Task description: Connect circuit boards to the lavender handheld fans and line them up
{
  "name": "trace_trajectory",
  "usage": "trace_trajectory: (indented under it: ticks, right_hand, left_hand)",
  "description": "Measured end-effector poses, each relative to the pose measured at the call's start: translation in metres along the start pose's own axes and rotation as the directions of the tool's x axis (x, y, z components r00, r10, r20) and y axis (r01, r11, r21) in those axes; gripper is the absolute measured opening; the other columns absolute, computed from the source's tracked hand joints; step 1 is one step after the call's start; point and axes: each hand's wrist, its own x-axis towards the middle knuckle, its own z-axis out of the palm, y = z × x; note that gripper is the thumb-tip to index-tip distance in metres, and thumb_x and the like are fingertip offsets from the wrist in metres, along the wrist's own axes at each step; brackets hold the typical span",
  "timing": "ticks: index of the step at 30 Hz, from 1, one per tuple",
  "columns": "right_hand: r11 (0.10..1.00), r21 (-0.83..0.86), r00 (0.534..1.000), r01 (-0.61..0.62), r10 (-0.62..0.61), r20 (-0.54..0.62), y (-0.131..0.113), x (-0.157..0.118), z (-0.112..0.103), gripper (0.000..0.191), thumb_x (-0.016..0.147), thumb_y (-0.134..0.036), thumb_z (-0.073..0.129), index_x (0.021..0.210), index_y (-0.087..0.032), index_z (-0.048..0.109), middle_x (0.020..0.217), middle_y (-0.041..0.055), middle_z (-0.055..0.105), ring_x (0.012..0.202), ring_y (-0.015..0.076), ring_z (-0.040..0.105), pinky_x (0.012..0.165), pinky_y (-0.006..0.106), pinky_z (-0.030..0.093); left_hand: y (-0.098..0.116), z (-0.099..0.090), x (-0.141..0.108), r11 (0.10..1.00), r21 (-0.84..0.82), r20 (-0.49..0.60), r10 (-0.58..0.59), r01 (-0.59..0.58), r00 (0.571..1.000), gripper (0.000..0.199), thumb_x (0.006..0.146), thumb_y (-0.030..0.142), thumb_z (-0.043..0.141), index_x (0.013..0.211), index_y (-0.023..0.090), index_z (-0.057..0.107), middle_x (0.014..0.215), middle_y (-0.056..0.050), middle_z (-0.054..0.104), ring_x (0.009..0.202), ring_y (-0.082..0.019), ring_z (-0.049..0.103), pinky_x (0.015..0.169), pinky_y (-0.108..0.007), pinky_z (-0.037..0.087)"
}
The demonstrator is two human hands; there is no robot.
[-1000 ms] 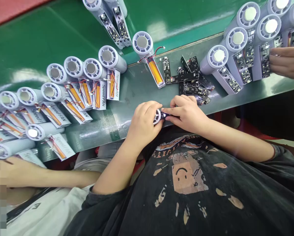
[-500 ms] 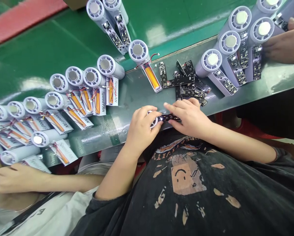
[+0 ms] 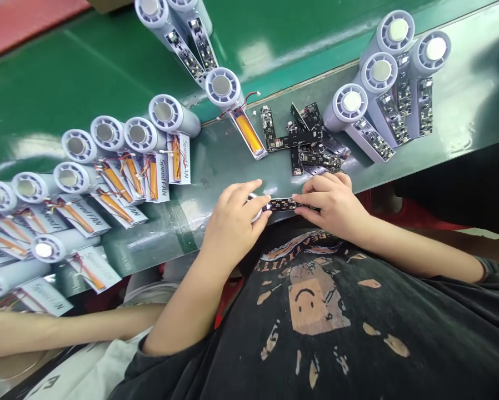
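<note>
My left hand (image 3: 241,219) is wrapped round the round head of a fan unit at the table's near edge; only a sliver of its pale rim shows. A black circuit board (image 3: 283,204) lies along the unit, between my two hands. The fingertips of my right hand (image 3: 330,203) pinch the board's right end. Just beyond, a loose pile of black circuit boards (image 3: 312,139) rests on the table. A single fan (image 3: 223,89) with an orange battery (image 3: 248,133) in its open handle stands left of the pile.
Several fans with batteries (image 3: 105,133) crowd the left side. Fans with boards fitted (image 3: 349,105) stand at the right, and two more (image 3: 151,11) at the far edge. Another person's forearm (image 3: 66,328) is at the lower left.
My right hand's fingers have drawn together at the board's right end, and more of the board shows. The other person's hand at the upper right has left the view. The view has shifted slightly.
</note>
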Motion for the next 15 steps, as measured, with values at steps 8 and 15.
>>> trace_trajectory:
  ticks: [8, 15]
  right_hand:
    - [0.996, -0.083, 0.999, 0.016, -0.020, -0.049, 0.000, -0.006, 0.002, 0.016, 0.091, -0.035, 0.063, 0.096, -0.028, 0.076, 0.087, 0.0024, 0.066, 0.086, 0.0197, 0.051, 0.082, 0.037, 0.025]
    - [0.988, -0.096, 0.992, 0.120, -0.116, 0.040, -0.024, 0.014, 0.002, 0.035, 0.092, -0.039, 0.060, 0.124, -0.026, 0.065, 0.111, 0.0072, 0.066, 0.099, 0.0249, 0.051, 0.088, 0.040, 0.026]
  left_hand:
    - [0.002, -0.002, 0.000, 0.988, -0.121, -0.014, -0.095, 0.093, 0.995, 0.036, 0.084, 0.020, 0.056, 0.120, 0.021, 0.056, 0.131, -0.009, 0.062, 0.123, -0.028, 0.055, 0.108, -0.050, 0.042]
    - [0.003, 0.004, -0.003, 0.971, -0.201, -0.049, -0.139, 0.126, 0.989, 0.035, 0.081, 0.015, 0.059, 0.115, 0.021, 0.050, 0.133, -0.012, 0.056, 0.129, -0.027, 0.052, 0.108, -0.048, 0.044]
